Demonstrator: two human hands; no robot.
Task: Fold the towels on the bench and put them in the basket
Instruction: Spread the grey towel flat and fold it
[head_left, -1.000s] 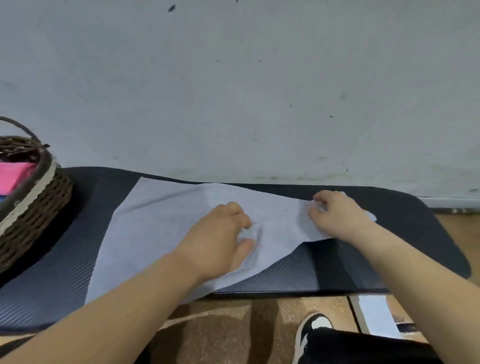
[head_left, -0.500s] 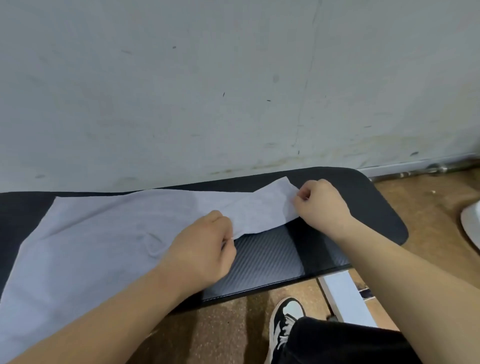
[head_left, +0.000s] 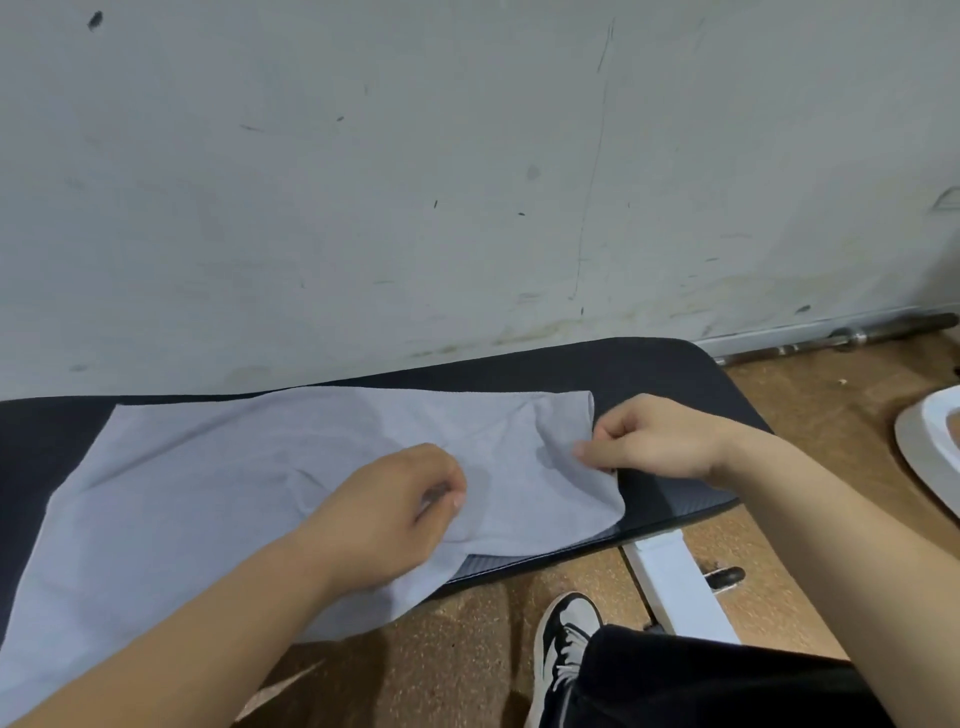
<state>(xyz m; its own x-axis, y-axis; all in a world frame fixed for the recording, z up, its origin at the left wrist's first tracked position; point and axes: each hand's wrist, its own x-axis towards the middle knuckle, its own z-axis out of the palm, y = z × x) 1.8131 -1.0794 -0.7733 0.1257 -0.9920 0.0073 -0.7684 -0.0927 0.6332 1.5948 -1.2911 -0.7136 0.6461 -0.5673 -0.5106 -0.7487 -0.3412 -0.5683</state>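
Note:
A pale grey-blue towel (head_left: 218, 488) lies spread along the black padded bench (head_left: 665, 374), its near edge hanging over the front. My left hand (head_left: 395, 509) rests on the towel's middle with fingers pinched on the cloth. My right hand (head_left: 654, 441) pinches the towel's right edge, where the fabric curls up slightly. The basket is out of view.
A scuffed white wall stands right behind the bench. Below the bench are a brown floor, a white bench leg (head_left: 680, 587), my black-and-white shoe (head_left: 566, 634) and dark trouser leg. A metal bar (head_left: 852, 338) lies along the wall; a white curved object (head_left: 930, 447) sits at far right.
The view has swung right, so the basket left the frame. The towel's right end has been pulled out wider and flatter over the bench, with both hands still pinching it.

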